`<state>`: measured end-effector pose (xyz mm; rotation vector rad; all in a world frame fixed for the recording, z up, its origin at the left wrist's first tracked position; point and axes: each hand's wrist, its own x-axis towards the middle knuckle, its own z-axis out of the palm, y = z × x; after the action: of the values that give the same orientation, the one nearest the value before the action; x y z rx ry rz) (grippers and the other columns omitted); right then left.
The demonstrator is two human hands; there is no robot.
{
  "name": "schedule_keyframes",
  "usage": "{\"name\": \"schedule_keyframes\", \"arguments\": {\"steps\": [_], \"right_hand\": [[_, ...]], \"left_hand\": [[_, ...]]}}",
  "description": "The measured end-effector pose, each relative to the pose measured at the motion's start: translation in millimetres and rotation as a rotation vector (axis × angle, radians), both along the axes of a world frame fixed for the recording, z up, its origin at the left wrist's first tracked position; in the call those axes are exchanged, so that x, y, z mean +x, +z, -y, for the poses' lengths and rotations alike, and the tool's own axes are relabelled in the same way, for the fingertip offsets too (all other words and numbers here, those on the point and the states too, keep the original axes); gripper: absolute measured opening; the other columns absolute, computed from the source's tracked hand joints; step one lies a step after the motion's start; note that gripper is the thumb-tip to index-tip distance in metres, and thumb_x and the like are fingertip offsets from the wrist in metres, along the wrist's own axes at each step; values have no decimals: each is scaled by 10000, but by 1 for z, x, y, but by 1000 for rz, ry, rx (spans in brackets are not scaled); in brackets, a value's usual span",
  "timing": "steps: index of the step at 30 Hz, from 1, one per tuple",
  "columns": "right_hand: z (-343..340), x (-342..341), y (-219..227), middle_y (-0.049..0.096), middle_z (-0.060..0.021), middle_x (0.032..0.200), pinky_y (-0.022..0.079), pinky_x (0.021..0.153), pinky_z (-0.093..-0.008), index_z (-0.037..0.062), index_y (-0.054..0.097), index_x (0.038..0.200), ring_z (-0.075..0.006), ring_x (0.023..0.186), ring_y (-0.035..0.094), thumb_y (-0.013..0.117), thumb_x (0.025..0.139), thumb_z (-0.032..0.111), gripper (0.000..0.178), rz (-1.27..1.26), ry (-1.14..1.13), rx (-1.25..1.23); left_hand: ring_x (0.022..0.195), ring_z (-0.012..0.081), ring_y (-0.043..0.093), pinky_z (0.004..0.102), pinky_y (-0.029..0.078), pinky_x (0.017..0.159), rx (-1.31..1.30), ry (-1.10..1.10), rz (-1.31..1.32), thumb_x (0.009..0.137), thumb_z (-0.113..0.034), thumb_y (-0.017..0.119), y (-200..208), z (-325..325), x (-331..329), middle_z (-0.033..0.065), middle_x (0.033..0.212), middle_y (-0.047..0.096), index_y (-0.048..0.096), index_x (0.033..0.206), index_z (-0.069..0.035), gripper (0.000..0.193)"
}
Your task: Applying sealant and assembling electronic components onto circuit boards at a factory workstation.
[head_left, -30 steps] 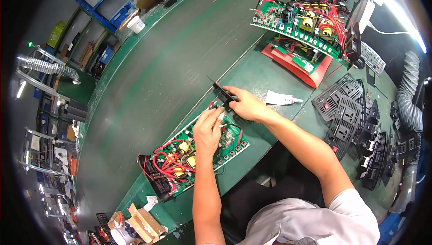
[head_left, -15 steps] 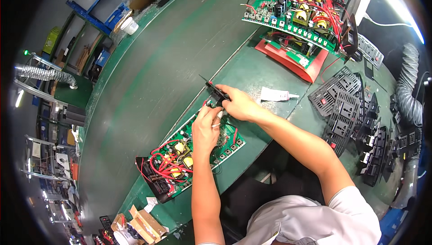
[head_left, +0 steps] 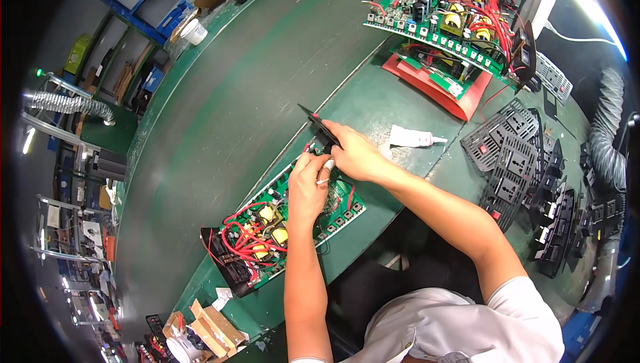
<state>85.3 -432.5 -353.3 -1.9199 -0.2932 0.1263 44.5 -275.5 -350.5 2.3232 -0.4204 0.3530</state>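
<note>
A green circuit board (head_left: 348, 198) with red wires and yellow-wrapped coils lies slantwise in front of me, a black end panel (head_left: 227, 271) at its near left end. At its far end my right hand (head_left: 355, 154) grips another black panel (head_left: 312, 118), tilted up on edge. My left hand (head_left: 309, 186) is closed beside it, fingertips pinched together at the panel's lower part. What those fingertips hold is hidden. One left finger wears a white wrap (head_left: 327, 169). To the right of my hands lies a white tube (head_left: 411, 138) with a narrow nozzle.
Stacked circuit boards (head_left: 433, 36) rest on a red sheet (head_left: 460, 104) at the back right. Several dark socket panels (head_left: 510, 170) are piled at the right. An opened cardboard box (head_left: 217, 331) sits at the lower left. A white cup (head_left: 194, 32) stands beyond the green belt (head_left: 220, 143).
The black panel in my right hand has tilted a little, and both hands have shifted very slightly. The whole view has moved slightly.
</note>
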Motion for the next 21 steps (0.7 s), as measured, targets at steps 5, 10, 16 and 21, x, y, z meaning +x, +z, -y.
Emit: {"name": "schedule_keyframes", "arguments": {"steps": [5,10,16,21], "right_hand": [[-5,-4,0,548,-273,1328,429,1070,-451,15,401,1505,-422,1250,545,489,908,45,604,46,-9,-33],[0,-3,-5,532,-272,1367,394,1109,-435,18,365,1534,-402,1302,509,458,930,39,612,13,-24,-78],[5,-3,3,492,-257,1465,351,1163,-405,34,371,1538,-367,1387,459,478,919,64,629,-88,56,-39],[11,1,3,497,-251,1474,351,1164,-389,16,388,1522,-363,1390,465,513,901,83,637,-95,51,-58]], "left_hand": [[743,303,594,392,491,689,20,1,13,792,88,621,-1,1,0,144,853,567,696,1038,18,267],[736,348,612,418,499,680,-25,-14,22,861,12,677,-5,4,-1,159,875,574,710,1032,-6,175],[833,226,656,312,529,728,-17,66,12,865,43,639,16,-5,-15,139,1045,649,692,1161,-18,307],[918,249,687,336,544,776,-36,180,91,867,44,616,85,8,-56,151,1101,694,693,1128,39,272]]}}
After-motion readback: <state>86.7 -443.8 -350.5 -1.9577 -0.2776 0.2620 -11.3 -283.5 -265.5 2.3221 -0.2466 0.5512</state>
